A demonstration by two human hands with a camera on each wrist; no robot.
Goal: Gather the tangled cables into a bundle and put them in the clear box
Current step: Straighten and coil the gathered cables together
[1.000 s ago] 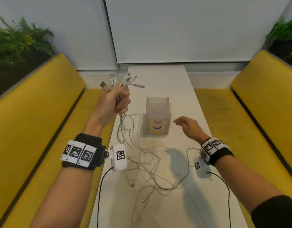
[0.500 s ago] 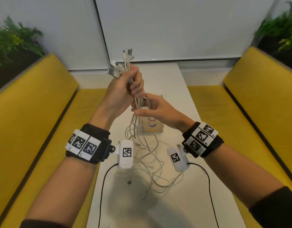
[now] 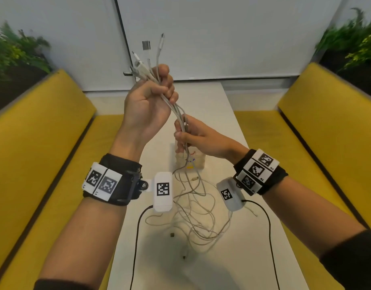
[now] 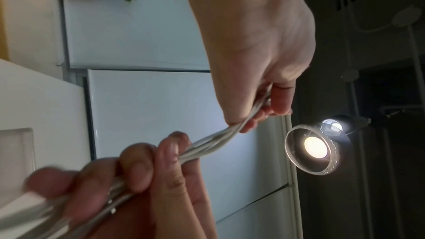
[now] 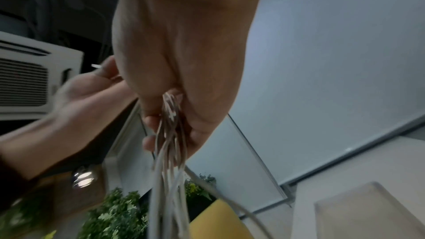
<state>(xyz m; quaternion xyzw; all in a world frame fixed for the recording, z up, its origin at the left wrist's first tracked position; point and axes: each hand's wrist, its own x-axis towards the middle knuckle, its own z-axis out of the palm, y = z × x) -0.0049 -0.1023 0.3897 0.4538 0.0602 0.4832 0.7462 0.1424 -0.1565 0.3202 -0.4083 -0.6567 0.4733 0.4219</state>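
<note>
Several white cables run as one strand between my two hands. My left hand is raised and grips them just below their plug ends, which fan out upward. My right hand is closed around the same strand a little lower. In the left wrist view the cables stretch from my left hand to my right hand. Below the right hand the cables hang loose. Their tangled ends lie on the white table. The clear box stands behind my right hand, mostly hidden.
Yellow benches run along both sides of the narrow table. Green plants sit behind the bench backs. Black wrist-camera leads trail down toward the near table edge. A ceiling lamp shines in the left wrist view.
My right hand came in from beside the box and took hold of the strand under my left hand. My left hand rose higher, lifting more cable off the table.
</note>
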